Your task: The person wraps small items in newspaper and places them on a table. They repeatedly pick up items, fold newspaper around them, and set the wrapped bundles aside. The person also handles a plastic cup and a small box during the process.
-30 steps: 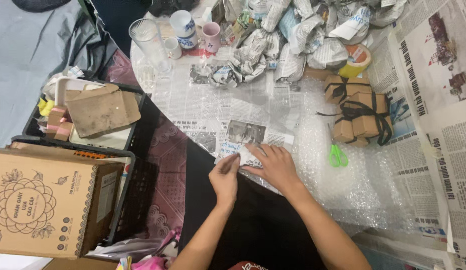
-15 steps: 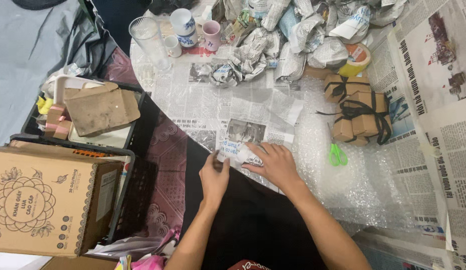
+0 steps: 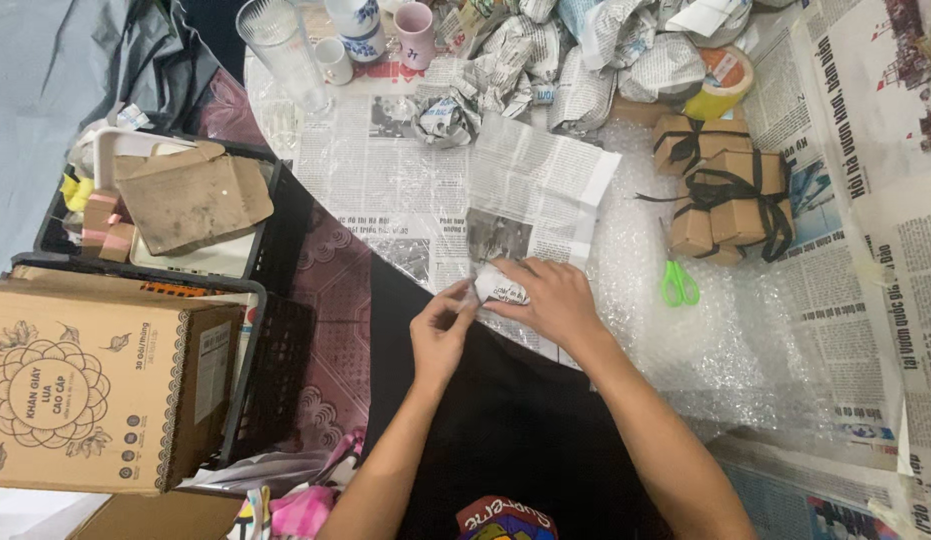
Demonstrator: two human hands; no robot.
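A small object wrapped in newspaper (image 3: 497,285) lies at the near edge of a newspaper sheet (image 3: 530,195) spread on the table. My right hand (image 3: 545,300) presses down on the bundle from the right. My left hand (image 3: 440,335) pinches the paper at its left end with the fingertips. What the paper wraps is hidden.
Green-handled scissors (image 3: 675,280) lie on bubble wrap (image 3: 715,340) to the right. Brown boxes tied with black ribbon (image 3: 730,190) sit beyond them, near a tape roll (image 3: 720,85). Crumpled newspaper bundles (image 3: 575,60), cups (image 3: 415,30) and a glass (image 3: 280,50) stand at the back. A cardboard box (image 3: 95,385) and black crates (image 3: 260,330) are left.
Both hands have stayed on the newspaper bundle and kept folding it; the left hand shifted from flat on the paper to pinching its left end.
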